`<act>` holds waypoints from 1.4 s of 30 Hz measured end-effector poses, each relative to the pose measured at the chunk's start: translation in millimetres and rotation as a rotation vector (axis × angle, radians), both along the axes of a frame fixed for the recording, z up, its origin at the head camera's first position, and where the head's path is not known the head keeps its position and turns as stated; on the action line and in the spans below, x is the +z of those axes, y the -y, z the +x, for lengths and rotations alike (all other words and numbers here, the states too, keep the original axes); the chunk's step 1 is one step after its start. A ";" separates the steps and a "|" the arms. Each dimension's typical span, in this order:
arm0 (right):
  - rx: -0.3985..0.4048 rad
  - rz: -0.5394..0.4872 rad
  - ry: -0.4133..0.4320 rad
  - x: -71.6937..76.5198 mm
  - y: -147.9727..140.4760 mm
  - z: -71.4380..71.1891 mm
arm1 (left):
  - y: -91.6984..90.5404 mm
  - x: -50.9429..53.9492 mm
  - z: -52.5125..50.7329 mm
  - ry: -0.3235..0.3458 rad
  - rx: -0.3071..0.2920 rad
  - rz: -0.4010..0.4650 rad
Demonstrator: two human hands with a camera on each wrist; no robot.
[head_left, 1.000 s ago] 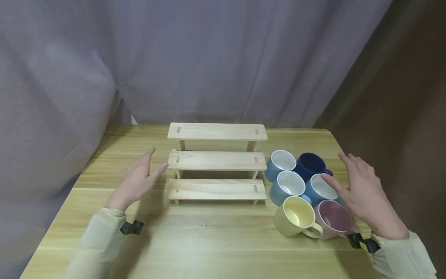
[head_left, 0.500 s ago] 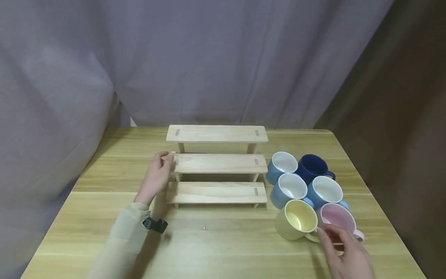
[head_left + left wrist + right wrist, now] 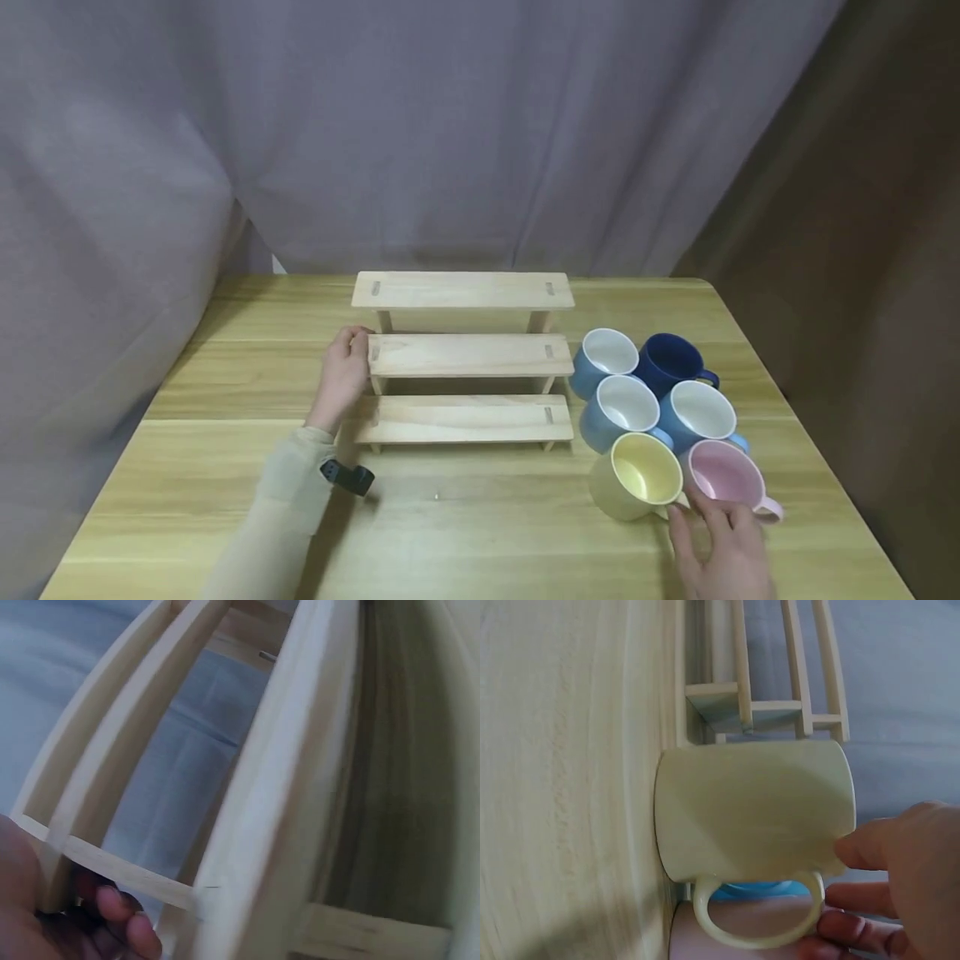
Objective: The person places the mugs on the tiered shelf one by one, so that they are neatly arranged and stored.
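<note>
With the left hand point(image 3: 342, 375) gripping the three-tier pale wooden rack point(image 3: 468, 356), the right hand point(image 3: 726, 554), its hold unclear, should pinch the curved handle point(image 3: 751, 942) of the round, glossy yellow mug point(image 3: 624, 490) squarely.

The rack point(image 3: 471, 356) is matt wood, the yellow mug point(image 3: 636, 477) glossy, the curtain point(image 3: 450, 133) cloth

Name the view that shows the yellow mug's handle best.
The right wrist view: the handle faces the camera there, its loop almost whole. The head view shows it small, partly covered by the right hand; the left wrist view leaves it out.
</note>
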State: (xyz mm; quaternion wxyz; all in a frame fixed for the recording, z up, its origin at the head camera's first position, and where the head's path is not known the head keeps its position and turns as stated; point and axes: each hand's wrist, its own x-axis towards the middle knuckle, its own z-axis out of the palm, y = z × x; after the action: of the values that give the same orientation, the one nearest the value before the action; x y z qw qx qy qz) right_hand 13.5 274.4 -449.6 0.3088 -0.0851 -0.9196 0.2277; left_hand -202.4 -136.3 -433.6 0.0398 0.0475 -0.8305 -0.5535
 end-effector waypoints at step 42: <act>0.002 -0.559 0.138 -20.9 -2.1 -7.6 | -0.8 -6.5 0.0 -0.055 -0.011 0.046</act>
State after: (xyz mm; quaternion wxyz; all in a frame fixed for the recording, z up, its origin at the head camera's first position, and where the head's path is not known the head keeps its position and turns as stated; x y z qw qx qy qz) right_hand 5.9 276.5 -470.5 0.2097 -0.1812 -0.8402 0.4661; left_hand -202.4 -135.6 -440.1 0.0586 0.0286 -0.8165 -0.5737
